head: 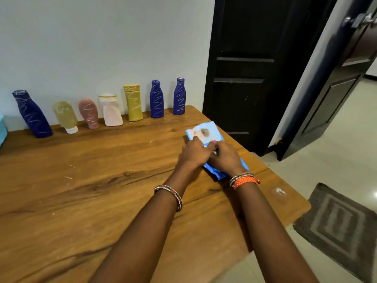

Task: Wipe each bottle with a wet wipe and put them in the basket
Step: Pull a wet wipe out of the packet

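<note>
Item, far left edge: a sliver of light-blue object (pixel 2 129), possibly the basket, though I cannot confirm it from so little.

Item, back of the wooden table (pixel 81 180), against the wall: seven bottles in a row, all bearing pale scribbled marks; large dark-blue bottle (pixel 32 115), leaning; yellowish tube (pixel 65 116) standing on its white cap; pink tube (pixel 89 113); white bottle (pixel 111 110); yellow bottle (pixel 133 103); two slim blue bottles (pixel 156 100) and (pixel 179 97), upright; I judge the line-up is meant to keep every bottle reachable and to be taken in turn; none wiped yet, as the marks show.

Item, right of centre: blue wet-wipe pack (pixel 206 132), flat on the table near its right edge, well apart from the bottles.

Item: left hand (pixel 192 153), curled and pressing down on the pack, I take it to pin it so that it does not lift.

Item: right hand (pixel 225 157), fingers pinched at the pack's middle, touching the left hand; likely at the flap or a wipe; whether a wipe is already caught between the fingers I cannot tell.

Item, floor right: grey mat (pixel 338 225); dark doors behind.

Stage, by my reckoning: the very start, fetching the first wipe.
</note>
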